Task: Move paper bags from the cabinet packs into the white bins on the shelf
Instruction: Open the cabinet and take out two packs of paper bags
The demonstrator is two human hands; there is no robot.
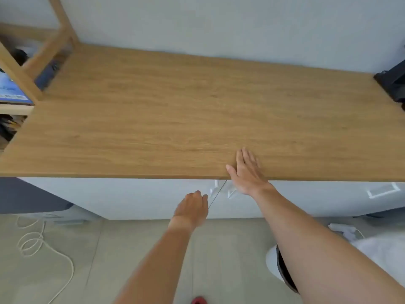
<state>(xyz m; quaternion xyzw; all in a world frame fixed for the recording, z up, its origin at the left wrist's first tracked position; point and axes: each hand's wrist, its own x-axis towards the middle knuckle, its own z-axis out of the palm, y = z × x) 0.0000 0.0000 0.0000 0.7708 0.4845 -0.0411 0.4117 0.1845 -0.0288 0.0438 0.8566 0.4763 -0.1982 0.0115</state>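
Note:
A white cabinet [135, 198] with closed doors stands under a long wooden countertop [197, 110]. Two white handles [213, 191] flank the seam between its middle doors. My left hand [192, 208] hovers in front of the left door, fingers curled loosely, just short of the left handle and holding nothing. My right hand [246, 172] lies flat and open on the countertop's front edge, above the right handle [231, 193]. No paper bags or white bins are in view.
A wooden shelf frame [28, 69] rises at the left end of the counter, with a blue-covered item [11, 91] inside. A black object [394, 82] sits at the counter's far right. A white cord [43, 249] coils on the floor at left. A white round object [274, 262] sits low right.

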